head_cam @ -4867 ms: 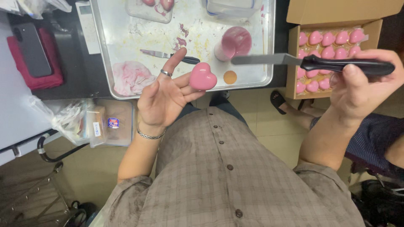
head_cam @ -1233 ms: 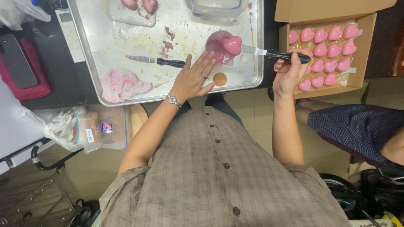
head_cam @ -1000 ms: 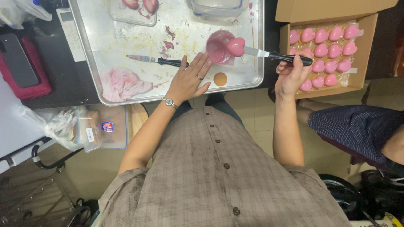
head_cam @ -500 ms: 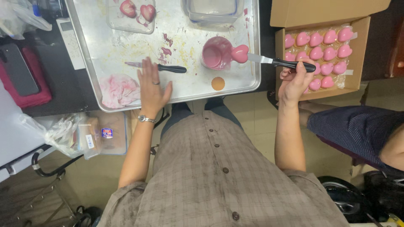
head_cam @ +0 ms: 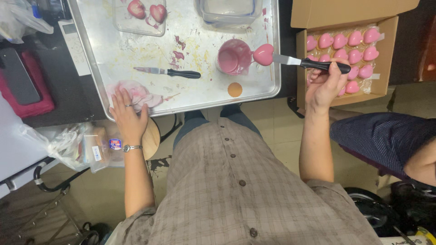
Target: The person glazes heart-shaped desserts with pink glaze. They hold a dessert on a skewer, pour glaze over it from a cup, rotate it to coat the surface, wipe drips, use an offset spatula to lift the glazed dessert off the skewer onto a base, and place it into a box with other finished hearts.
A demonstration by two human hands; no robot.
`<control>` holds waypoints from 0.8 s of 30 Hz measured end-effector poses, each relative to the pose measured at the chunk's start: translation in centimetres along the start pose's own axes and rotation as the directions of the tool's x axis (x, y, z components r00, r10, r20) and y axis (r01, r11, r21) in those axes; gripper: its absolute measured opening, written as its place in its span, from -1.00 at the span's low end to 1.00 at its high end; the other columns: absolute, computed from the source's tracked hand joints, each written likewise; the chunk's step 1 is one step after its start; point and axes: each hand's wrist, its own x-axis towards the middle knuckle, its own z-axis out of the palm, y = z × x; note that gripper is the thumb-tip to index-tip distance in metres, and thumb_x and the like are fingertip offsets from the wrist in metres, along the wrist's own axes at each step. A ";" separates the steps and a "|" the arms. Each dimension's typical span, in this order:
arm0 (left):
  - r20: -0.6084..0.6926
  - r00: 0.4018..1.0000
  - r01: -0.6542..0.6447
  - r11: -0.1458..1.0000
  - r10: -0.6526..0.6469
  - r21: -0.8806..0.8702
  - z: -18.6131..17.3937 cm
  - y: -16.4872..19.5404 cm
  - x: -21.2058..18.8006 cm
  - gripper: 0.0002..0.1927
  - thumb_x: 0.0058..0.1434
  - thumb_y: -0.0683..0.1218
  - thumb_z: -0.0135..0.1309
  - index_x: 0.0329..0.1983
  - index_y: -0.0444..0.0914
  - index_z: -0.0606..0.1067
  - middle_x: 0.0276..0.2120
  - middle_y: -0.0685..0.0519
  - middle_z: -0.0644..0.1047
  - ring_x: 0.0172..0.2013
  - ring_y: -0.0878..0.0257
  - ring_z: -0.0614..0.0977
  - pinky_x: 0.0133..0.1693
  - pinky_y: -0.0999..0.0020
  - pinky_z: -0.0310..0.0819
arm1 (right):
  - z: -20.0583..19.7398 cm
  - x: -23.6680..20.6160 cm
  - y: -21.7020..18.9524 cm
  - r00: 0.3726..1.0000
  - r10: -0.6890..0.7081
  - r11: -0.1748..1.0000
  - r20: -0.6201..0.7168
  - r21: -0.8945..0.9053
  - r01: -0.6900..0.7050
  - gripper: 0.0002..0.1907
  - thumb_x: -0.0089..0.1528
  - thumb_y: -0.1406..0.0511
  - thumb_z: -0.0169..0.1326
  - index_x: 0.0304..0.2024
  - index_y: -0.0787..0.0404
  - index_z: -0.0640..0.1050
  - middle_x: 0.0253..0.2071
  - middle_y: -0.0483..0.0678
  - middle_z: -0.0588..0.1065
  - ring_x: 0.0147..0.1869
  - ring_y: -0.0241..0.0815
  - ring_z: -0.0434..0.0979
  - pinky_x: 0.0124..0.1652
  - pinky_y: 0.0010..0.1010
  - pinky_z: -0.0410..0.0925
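Observation:
My right hand point(head_cam: 323, 85) grips the black handle of a palette knife point(head_cam: 309, 63). A glossy pink heart-shaped piece point(head_cam: 263, 54) sits on the blade tip, right beside a pink cup point(head_cam: 233, 56) on the metal tray point(head_cam: 109, 59). My left hand point(head_cam: 127, 115) lies flat with fingers spread on the tray's near edge, touching a pink-stained wipe point(head_cam: 138, 94). It holds nothing. A second black-handled knife point(head_cam: 169, 71) lies on the tray between the wipe and the cup.
An open cardboard box point(head_cam: 386, 50) of several pink hearts stands to the right. Two hearts lie in a clear container point(head_cam: 138, 17) at the tray's far side, next to another clear tub point(head_cam: 229, 10). A phone on a red case point(head_cam: 22, 81) is left. Another person's leg point(head_cam: 381, 136) is at right.
My left hand let go of the pink heart and dropped to the wipe at the tray's left edge. The heart now rides on the palette knife, moved over by the pink cup.

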 end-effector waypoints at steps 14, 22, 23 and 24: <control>-0.081 0.997 -0.012 1.000 0.011 -0.018 0.3 -1.1 0.2 -0.30 0.08 -0.42 -0.08 0.37 -0.32 0.37 0.33 -0.25 0.38 0.32 -0.07 0.40 0.39 -0.08 0.04 | 2.9 0.0 1.9 0.995 0.090 0.996 0.031 0.021 -0.090 -0.89 0.46 0.32 -0.04 0.00 0.20 0.35 -0.38 -0.02 0.43 -0.40 -0.19 0.43 -0.42 -0.39 0.30; -0.159 0.949 0.217 0.928 -0.273 -0.303 -1.0 -2.0 0.8 -0.67 0.25 -0.29 0.10 0.08 -0.27 0.62 -0.16 -0.26 0.61 -0.20 -0.02 0.70 -0.08 0.19 0.55 | 1.2 -0.7 1.7 0.997 0.075 0.997 -0.011 -0.005 -0.075 -0.88 0.47 0.31 -0.05 0.02 0.19 0.35 -0.39 0.00 0.44 -0.40 -0.21 0.43 -0.42 -0.42 0.30; -0.184 0.954 0.169 0.929 -0.238 -0.330 -1.0 -1.9 0.8 -0.67 0.25 -0.29 0.09 0.09 -0.30 0.60 -0.14 -0.25 0.62 -0.15 0.01 0.70 -0.06 0.22 0.56 | 1.0 -0.8 1.6 0.998 0.064 0.998 -0.013 -0.010 -0.064 -0.88 0.48 0.32 -0.05 0.03 0.19 0.35 -0.38 0.00 0.44 -0.40 -0.21 0.43 -0.40 -0.41 0.31; -0.209 0.956 0.119 0.927 -0.204 -0.357 -1.0 -1.9 0.9 -0.66 0.24 -0.30 0.09 0.10 -0.34 0.59 -0.12 -0.24 0.63 -0.11 0.04 0.71 -0.04 0.26 0.57 | 0.8 -1.0 1.5 0.998 0.061 0.998 -0.015 -0.013 -0.061 -0.88 0.48 0.32 -0.05 0.03 0.20 0.35 -0.37 0.00 0.44 -0.38 -0.21 0.43 -0.39 -0.41 0.31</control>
